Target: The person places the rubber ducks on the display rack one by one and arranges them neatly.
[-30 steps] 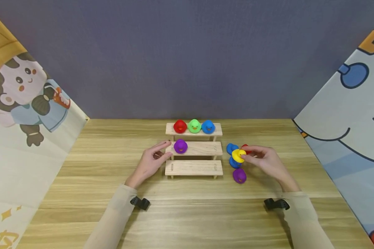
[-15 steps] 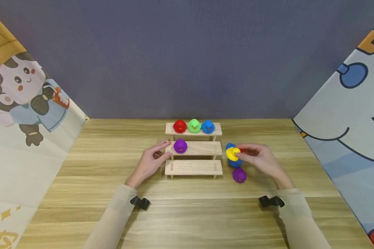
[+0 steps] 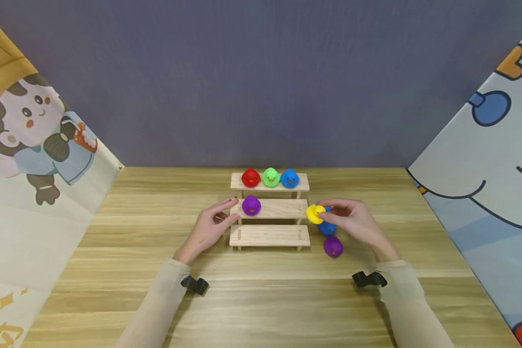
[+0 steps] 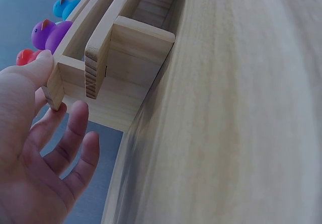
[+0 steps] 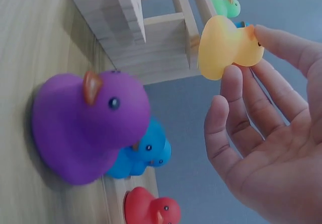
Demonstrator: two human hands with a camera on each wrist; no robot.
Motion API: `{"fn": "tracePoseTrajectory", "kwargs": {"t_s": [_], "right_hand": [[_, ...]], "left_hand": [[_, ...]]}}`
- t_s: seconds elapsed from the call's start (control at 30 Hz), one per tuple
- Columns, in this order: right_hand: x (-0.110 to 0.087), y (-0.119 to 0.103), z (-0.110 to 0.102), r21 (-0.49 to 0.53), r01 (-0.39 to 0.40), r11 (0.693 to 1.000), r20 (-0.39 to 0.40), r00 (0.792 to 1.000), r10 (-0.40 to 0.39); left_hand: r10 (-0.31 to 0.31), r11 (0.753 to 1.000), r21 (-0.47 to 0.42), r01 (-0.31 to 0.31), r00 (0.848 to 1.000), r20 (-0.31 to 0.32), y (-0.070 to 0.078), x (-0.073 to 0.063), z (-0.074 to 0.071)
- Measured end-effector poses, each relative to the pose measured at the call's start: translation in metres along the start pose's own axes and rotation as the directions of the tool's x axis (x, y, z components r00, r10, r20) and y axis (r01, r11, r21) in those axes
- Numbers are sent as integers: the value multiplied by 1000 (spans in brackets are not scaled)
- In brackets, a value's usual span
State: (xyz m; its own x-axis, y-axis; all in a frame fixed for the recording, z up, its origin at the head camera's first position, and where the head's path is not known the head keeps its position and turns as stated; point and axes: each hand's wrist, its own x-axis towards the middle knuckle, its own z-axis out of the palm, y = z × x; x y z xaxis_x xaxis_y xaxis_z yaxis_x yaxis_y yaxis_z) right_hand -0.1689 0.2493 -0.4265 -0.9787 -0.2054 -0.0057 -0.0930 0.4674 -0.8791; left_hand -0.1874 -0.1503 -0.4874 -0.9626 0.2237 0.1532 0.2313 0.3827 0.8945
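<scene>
A yellow rubber duck is pinched between the thumb and fingertips of my right hand, off the table at the right end of the middle shelf. My left hand holds the left end of that shelf, part of a three-step wooden stand, between thumb and index finger. Near it on the middle step sits a purple duck. Along the top step stand a red duck, a green duck and a blue duck.
Right of the stand on the table lie another purple duck, blue ducks and a red duck, partly covered by my right hand in the head view. A dark panel stands behind, with printed panels at both sides.
My right hand has carried the yellow duck leftward, from over the loose ducks to the stand's right end. The left hand stays at the shelf.
</scene>
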Motion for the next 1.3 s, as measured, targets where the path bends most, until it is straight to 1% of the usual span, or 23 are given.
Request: {"fn": "tracePoseTrajectory", "kwargs": {"t_s": [0.27, 0.47, 0.7, 0.83, 1.0, 1.13, 1.3], "right_hand": [[5, -8, 8, -32, 62, 998, -7, 998, -62], [10, -14, 13, -47, 75, 996, -8, 997, -76], [14, -22, 21, -80, 90, 993, 15, 996, -89], [18, -25, 27, -61, 92, 994, 13, 996, -92], [24, -29, 36, -1, 86, 996, 24, 996, -86], [28, -30, 42, 15, 72, 997, 34, 997, -73], [31, -34, 48, 27, 78, 997, 42, 996, -80]], "left_hand": [[6, 1000, 1, -6, 1000, -1, 0, -1, 0], [9, 1000, 3, -9, 1000, 0, 1, -1, 0], [-11, 1000, 4, 11, 1000, 6, 2, -3, -1], [-8, 1000, 5, 8, 1000, 6, 1, -3, -1], [-9, 1000, 3, 9, 1000, 7, 1, -3, -1], [-1, 1000, -2, 1, 1000, 5, 1, -3, 0], [2, 1000, 2, -2, 1000, 3, 3, -3, -1]]}}
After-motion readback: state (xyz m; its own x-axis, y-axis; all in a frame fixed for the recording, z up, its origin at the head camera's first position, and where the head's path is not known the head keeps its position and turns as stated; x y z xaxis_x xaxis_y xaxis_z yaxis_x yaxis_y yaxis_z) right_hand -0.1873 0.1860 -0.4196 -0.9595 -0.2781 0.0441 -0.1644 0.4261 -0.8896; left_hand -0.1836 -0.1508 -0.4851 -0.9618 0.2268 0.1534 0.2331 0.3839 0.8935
